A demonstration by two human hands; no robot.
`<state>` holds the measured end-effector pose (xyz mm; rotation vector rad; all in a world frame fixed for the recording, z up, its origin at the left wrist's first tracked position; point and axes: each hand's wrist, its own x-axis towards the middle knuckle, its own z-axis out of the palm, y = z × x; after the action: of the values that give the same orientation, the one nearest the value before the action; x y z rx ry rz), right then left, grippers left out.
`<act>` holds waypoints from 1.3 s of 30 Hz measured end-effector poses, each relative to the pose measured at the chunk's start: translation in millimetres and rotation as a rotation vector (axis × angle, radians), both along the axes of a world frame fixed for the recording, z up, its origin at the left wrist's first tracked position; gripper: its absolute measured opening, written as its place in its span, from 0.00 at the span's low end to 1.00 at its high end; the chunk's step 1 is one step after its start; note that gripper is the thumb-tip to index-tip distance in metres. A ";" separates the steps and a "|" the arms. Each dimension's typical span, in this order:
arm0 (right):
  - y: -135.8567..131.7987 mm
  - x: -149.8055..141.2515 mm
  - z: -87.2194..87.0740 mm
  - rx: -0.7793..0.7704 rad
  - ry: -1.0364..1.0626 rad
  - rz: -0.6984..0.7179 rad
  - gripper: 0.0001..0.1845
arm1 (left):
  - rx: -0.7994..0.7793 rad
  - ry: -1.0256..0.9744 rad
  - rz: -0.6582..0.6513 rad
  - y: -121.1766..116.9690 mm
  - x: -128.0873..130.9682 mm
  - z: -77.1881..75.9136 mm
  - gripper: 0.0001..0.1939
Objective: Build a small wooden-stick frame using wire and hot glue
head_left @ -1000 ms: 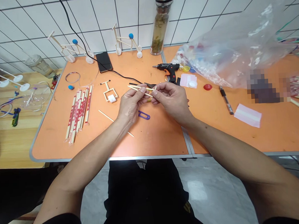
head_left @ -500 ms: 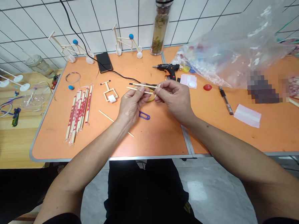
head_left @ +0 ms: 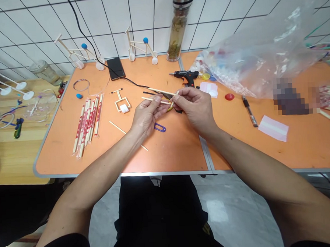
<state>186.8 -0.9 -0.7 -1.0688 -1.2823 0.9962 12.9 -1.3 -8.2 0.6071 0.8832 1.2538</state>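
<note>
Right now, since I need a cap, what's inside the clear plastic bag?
The bag shows round white, red and blue plastic caps; folds and glare hide the rest.

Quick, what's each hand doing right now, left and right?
Left hand: closed, pinching a thin wooden stick.
Right hand: closed, holding a second wooden stick near its end.

Illumination is bright and even, coming from above, and leaves only faint, soft shadows on the orange tabletop [head_left: 166, 153]. Specular glare shows on the plastic bag [head_left: 263, 48], with a pale reflection on the grey floor tiles [head_left: 216, 211]. Wide-angle distortion bends the wall tile [head_left: 204, 25] joints near the frame edges. A pixelated mosaic patch [head_left: 289, 100] obscures one area at right.
</note>
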 end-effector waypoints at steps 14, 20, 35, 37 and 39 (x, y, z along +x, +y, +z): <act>0.5 0.7 -0.3 -0.016 -0.026 0.004 0.14 | 0.026 0.095 -0.028 -0.4 -2.2 -2.7 0.12; 0.3 0.3 -0.6 -0.019 -0.042 -0.004 0.14 | 0.030 0.130 -0.018 -0.8 -2.7 -2.8 0.14; -0.9 -0.7 -2.7 0.055 -0.090 -0.020 0.08 | 0.060 0.148 -0.044 -0.5 -3.8 -4.7 0.11; -0.9 -0.8 -3.4 0.076 -0.097 -0.018 0.08 | 0.070 0.138 -0.051 -0.6 -3.9 -4.3 0.10; -1.0 -0.9 -4.0 0.097 -0.104 -0.021 0.08 | 0.070 0.140 -0.054 -0.6 -4.1 -3.9 0.09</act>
<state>185.9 -1.9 -4.7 -1.0678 -1.3869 0.8637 8.8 -2.0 -12.1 0.7774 0.9351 1.2083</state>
